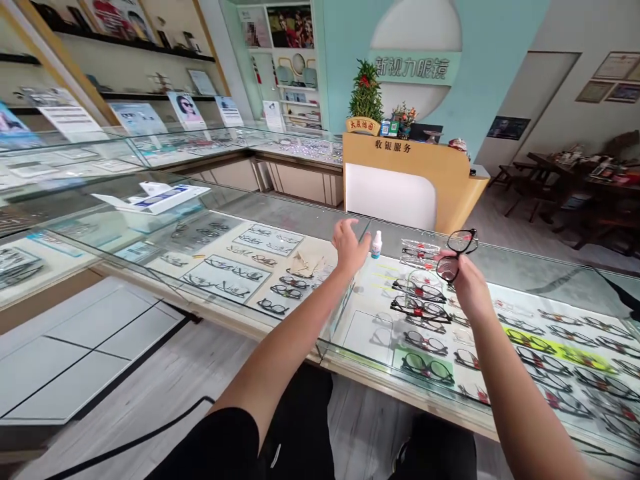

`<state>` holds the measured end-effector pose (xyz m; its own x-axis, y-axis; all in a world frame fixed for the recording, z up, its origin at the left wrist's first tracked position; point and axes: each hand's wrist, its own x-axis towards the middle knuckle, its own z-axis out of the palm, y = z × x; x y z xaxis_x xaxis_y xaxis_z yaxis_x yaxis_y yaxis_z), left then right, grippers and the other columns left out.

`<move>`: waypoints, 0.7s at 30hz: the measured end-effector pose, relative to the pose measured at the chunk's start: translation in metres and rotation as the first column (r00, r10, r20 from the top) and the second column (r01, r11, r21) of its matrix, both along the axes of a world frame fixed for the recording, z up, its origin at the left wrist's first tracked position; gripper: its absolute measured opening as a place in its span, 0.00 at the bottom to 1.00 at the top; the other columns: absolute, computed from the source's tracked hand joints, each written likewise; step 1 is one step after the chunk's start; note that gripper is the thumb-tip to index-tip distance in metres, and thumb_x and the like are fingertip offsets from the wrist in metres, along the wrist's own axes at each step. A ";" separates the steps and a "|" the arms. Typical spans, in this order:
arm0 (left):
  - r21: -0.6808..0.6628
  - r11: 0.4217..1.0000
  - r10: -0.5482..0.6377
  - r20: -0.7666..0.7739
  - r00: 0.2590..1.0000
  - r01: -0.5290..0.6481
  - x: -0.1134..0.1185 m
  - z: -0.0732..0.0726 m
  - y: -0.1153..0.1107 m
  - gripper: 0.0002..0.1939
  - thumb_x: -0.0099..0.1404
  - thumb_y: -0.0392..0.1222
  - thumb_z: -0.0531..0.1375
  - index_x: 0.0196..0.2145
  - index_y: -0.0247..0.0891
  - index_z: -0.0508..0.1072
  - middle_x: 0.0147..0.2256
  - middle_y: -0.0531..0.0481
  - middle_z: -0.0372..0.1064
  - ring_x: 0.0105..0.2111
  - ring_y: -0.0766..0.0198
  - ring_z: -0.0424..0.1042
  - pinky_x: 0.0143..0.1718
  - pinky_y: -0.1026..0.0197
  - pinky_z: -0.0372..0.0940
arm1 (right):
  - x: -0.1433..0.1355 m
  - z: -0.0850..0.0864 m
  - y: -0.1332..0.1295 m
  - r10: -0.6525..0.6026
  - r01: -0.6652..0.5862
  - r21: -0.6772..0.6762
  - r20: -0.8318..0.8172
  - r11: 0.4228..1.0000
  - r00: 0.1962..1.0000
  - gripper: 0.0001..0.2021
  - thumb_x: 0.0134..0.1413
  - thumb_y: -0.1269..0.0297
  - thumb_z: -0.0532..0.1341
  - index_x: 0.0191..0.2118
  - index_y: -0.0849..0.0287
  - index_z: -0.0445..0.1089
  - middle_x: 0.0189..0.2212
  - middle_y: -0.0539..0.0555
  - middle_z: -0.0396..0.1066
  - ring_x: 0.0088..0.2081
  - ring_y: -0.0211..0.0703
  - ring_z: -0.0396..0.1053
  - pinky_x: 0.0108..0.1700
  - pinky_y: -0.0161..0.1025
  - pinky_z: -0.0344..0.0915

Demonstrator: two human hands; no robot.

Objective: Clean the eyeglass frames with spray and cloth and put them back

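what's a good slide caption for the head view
Over a glass display counter, the right hand holds up dark-framed glasses; the left hand is beside a small white bottle.

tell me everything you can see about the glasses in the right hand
The glasses have a dark, glossy frame that looks like plastic, with two rounded, see-through lenses. They are held up at a slant, one lens above and to the right of the other. The right hand grips them near the bridge, above the glass counter. How the temples are folded is hard to tell.
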<state>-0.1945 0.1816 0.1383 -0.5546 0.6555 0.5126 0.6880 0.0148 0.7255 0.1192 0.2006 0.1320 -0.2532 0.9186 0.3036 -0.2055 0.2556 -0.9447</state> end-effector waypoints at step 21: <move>-0.545 0.836 0.189 0.389 0.902 0.060 -0.164 0.041 -0.099 0.20 0.78 0.51 0.68 0.59 0.37 0.78 0.56 0.42 0.78 0.52 0.53 0.80 0.53 0.47 0.80 | -0.002 -0.007 0.004 0.039 -0.039 -0.007 0.047 0.999 0.998 0.28 0.65 0.33 0.67 0.53 0.53 0.83 0.52 0.60 0.84 0.42 0.50 0.76 0.41 0.46 0.69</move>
<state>-0.3584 0.0830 0.1789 -0.6800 0.7075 -0.1926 0.3104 0.5158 0.7985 0.1175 0.2045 0.1253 -0.3028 0.9094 0.2851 -0.1702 0.2428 -0.9550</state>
